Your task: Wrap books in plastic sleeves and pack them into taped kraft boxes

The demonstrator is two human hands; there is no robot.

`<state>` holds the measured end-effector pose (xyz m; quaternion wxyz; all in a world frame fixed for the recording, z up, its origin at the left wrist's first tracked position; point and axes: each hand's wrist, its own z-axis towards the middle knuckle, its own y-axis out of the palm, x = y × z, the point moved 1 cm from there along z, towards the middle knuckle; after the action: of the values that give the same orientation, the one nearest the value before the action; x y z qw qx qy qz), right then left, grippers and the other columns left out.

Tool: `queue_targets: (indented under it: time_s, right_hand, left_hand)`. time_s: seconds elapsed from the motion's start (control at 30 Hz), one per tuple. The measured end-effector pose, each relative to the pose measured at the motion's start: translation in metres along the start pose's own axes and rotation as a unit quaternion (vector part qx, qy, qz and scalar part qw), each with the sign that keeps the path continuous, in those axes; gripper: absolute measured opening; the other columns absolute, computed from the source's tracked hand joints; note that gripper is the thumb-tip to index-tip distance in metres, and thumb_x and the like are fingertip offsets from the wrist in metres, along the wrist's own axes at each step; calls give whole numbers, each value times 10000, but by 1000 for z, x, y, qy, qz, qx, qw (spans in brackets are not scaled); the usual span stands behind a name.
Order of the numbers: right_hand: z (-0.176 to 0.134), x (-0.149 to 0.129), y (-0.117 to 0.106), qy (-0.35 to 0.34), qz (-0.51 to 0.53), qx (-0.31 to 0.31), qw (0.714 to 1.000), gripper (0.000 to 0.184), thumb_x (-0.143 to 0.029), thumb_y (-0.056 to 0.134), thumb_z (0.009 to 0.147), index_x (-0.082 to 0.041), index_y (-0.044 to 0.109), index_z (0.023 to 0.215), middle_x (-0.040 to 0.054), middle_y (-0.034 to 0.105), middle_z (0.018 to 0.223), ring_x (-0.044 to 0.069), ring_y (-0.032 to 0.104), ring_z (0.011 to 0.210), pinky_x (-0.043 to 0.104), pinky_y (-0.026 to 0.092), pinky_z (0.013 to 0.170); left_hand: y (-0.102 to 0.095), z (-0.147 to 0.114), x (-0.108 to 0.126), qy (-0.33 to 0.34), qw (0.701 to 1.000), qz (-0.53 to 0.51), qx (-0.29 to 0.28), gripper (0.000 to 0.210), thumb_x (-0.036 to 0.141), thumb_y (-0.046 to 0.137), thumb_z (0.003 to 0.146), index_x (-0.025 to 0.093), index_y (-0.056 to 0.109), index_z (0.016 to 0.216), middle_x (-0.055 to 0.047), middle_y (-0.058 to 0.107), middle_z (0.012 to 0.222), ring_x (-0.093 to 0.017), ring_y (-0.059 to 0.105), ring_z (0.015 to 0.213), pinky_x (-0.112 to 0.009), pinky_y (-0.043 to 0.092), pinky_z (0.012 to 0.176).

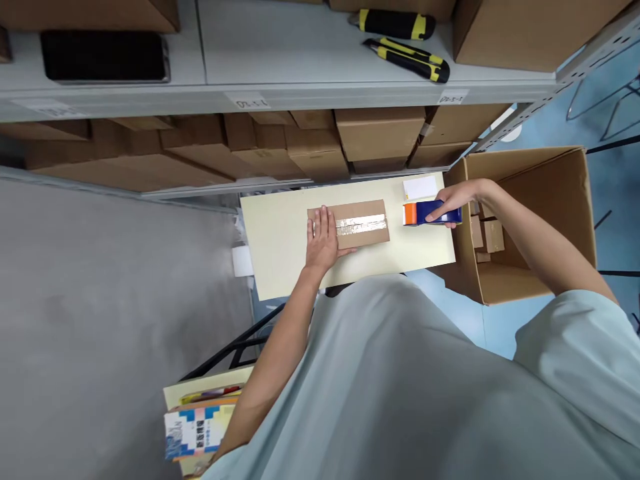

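Observation:
My left hand [323,240] lies flat, fingers stretched out, on the left end of a small brown cardboard box [363,235]. Shiny clear tape runs lengthwise along the top of this box, which rests on a cream tabletop [280,267]. At the table's right end, my right hand [457,200] is closed around a dark blue, box-shaped object with an orange and white end [411,214]; its exact kind I cannot make out. Just behind that object sits a small white box [420,188].
A large open carton [550,220] with several small brown boxes inside stands right of the table. Beyond the table, a grey shelf [280,53] bears a black phone [105,57] and two box cutters [410,60]. Cardboard boxes [380,133] line the level below. Books [200,430] lie lower left.

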<state>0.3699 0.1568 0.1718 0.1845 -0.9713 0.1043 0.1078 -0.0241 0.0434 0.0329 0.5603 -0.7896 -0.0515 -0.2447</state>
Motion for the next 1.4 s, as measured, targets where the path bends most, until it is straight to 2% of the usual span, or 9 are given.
queue_targets:
  time_s: [0.13,0.3,0.57,0.77,0.97,1.07,1.17,1.3,1.4]
  right_hand:
    - [20,-5,7,16,7,-70,997,707,-795,888,686,-130,771,895,106,785,849,282,768,852,387,604,785]
    - [34,-24,21,26,-16,-73,997,668,-755,873,752,-110,786,904,108,787,792,282,774,807,375,598,779]
    - [23,-65,64,52,-146,64,986,387,-505,756,951,-140,782,1078,68,796,730,256,797,787,315,571,788]
    - [40,-83,118,109,-174,175,963,336,-361,664,1007,-138,760,1240,222,802,1200,344,777,1121,391,580,863]
    - [39,-65,155,98,-101,251,958,383,-435,574,1071,-152,752,1257,213,780,1275,319,755,1191,359,560,913]
    - [22,-50,155,76,-64,308,946,416,-484,541,1069,-155,768,1182,214,797,1194,341,772,1123,375,565,875]
    - [1,-45,145,54,-32,346,936,412,-482,534,1053,-164,751,1200,206,802,1136,366,780,1071,392,565,835]
    - [-30,-56,125,20,2,366,930,448,-445,537,1028,-152,662,1343,192,788,1169,377,770,1079,392,557,802]
    - [-51,-70,112,-4,11,379,925,457,-445,531,1017,-161,633,1360,182,777,1188,383,760,1067,399,546,793]
  left_hand:
    - [-1,1,2,-6,1000,15,-8,1463,884,697,787,-33,60,1733,-332,21,1793,-460,-29,1697,-641,-40,1347]
    - [1,2,2,-13,1000,26,-9,1463,900,675,789,-35,59,1731,-331,10,1795,-459,-29,1698,-644,-33,1345]
    - [6,2,0,-2,999,46,0,1448,883,669,807,-48,48,1727,-323,10,1800,-442,-41,1701,-612,-38,1356]
    - [7,1,0,-1,999,52,3,1428,876,661,817,-41,56,1729,-326,18,1799,-449,-17,1700,-613,-14,1357]
    - [-1,-4,3,-10,1000,7,14,1263,824,629,879,-10,188,1719,-329,101,1794,-438,28,1702,-634,43,1354]
    - [-7,-5,16,-21,992,-95,85,830,683,581,985,111,498,1581,-265,300,1772,-406,127,1701,-653,101,1349]
    - [-15,-3,44,4,961,-212,176,404,529,512,1063,205,713,1196,-186,591,1586,-351,269,1673,-622,197,1343]
    - [-36,2,89,32,901,-382,204,287,481,562,1059,234,700,1012,-149,729,1345,-303,583,1447,-544,410,1244]
    - [-58,2,111,47,859,-474,188,307,502,576,1060,228,704,1014,-145,741,1322,-274,655,1336,-484,460,1200]
